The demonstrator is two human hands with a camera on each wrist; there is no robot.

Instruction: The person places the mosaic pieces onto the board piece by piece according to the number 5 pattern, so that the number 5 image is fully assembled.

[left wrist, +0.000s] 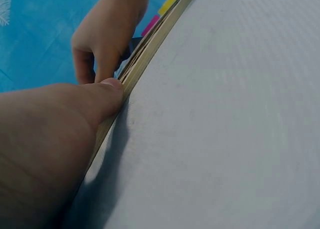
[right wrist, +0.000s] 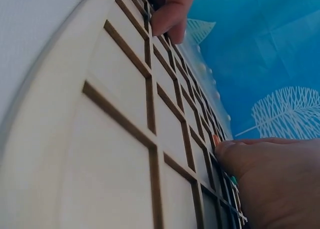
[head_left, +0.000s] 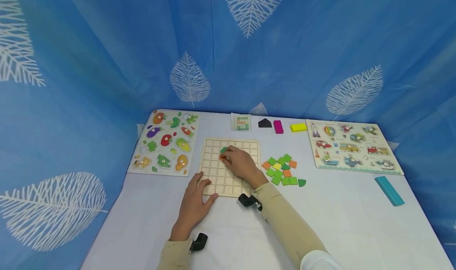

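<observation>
A pale wooden grid board (head_left: 228,181) lies on the table in front of me. My right hand (head_left: 242,163) pinches a small orange tile (right wrist: 216,139) between thumb and fingertips over an upper cell of the grid. Just beyond those fingertips, a green rounded piece (head_left: 223,149) sits on the board, partly covered by the hand. My left hand (head_left: 194,202) rests at the board's near left corner with its fingers spread. Its thumb (left wrist: 111,86) touches the near edge, and another finger reaches onto the cells.
Right of the board lie several loose green, orange and yellow tiles (head_left: 276,173). A pattern card (head_left: 241,122) and black (head_left: 265,123), magenta (head_left: 278,127) and yellow blocks (head_left: 298,127) stand behind. Picture puzzles flank them: vegetables (head_left: 164,151), vehicles (head_left: 350,143). A teal block (head_left: 389,191) lies right.
</observation>
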